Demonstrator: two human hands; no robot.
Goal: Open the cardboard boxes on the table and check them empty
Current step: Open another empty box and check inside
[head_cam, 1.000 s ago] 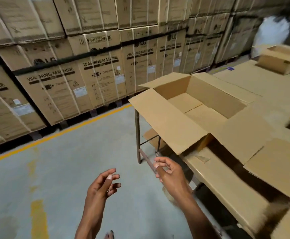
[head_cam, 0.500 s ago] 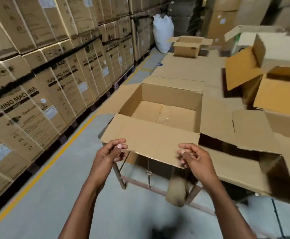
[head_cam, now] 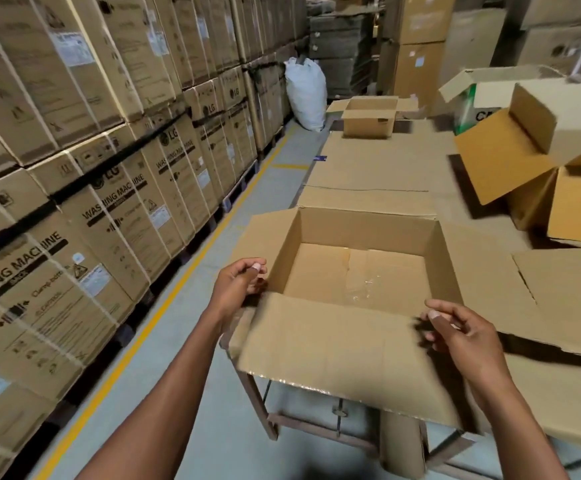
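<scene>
Head view: the large brown cardboard box (head_cam: 355, 268) sits at the near corner of the cardboard-covered metal-framed table (head_cam: 379, 168), all four flaps folded out. Its interior shows only bare floor panels and a strip of clear tape, so judge this box opened and checked. Your left hand (head_cam: 239, 289) pinches the near flap (head_cam: 344, 355) at its left corner; your right hand (head_cam: 462, 341) has curled fingers at the right corner, contact unclear. A smaller open brown box (head_cam: 368, 121) waits at the far end, with tilted open cartons (head_cam: 538, 161) to the right. Stacked washing-machine cartons (head_cam: 109, 168) line the aisle.
</scene>
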